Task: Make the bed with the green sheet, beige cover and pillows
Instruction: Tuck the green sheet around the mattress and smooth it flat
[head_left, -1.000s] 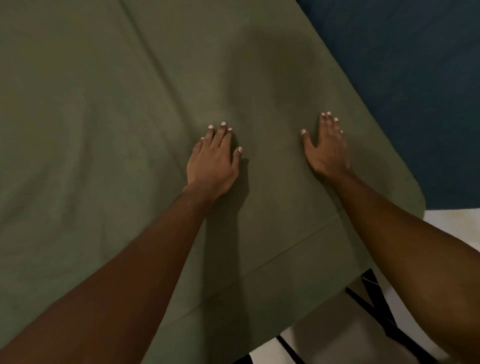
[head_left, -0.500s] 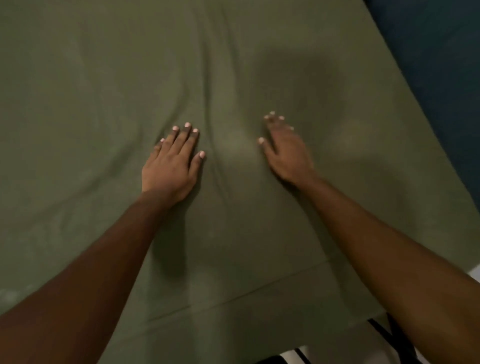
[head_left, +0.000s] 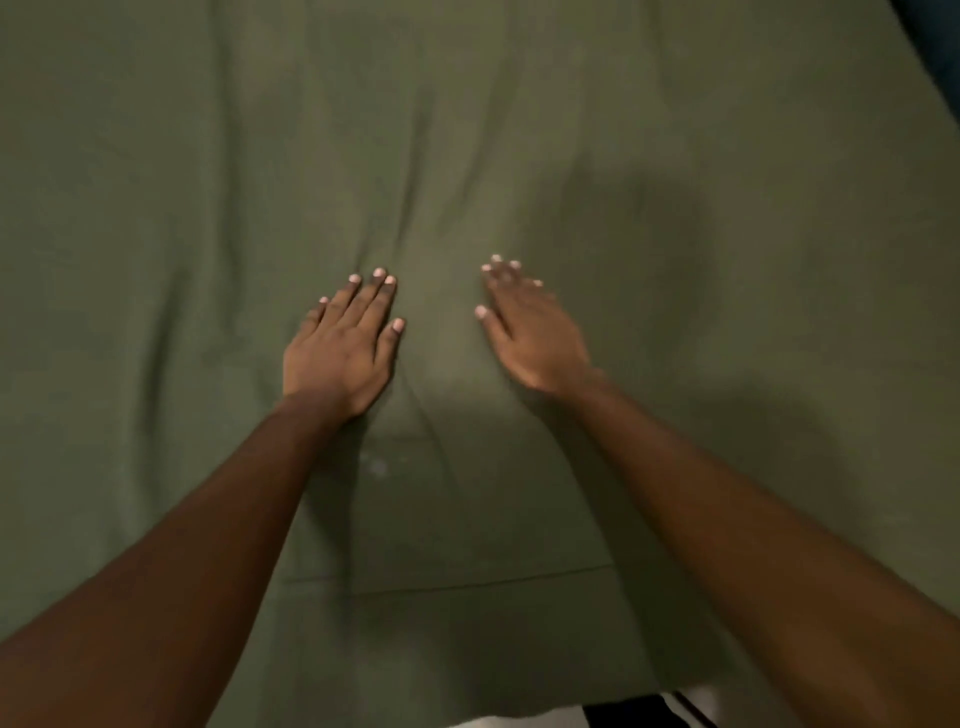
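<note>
the olive green fabric sheet (head_left: 519, 130) lies spread over the bed and fills almost your whole view, from the top of the view down to the near side of the bed. long soft creases (head_left: 410, 208) run through it away from you, and several gather in the strip of cloth between your hands.

your left hand (head_left: 340, 353) rests palm down on the sheet, a little left of the middle. its fingers (head_left: 371, 301) are straight and close together, the thumb set slightly apart, grasping nothing. your right hand (head_left: 535, 338) is just beside it, with a narrow band of cloth between the two. it is blurred, so you cannot tell whether the whole palm touches the cloth, but its fingers (head_left: 506, 280) are stretched out and released, with no fold pinched.

nearer to you a stitched hem line (head_left: 467, 582) crosses the sheet from side to side, below the wrists. past the sheet's lower edge a small patch of pale floor (head_left: 696, 699) with dark stripes shows. a dark blue surface (head_left: 943, 47) sits in the top right corner, beyond the sheet's edge.
</note>
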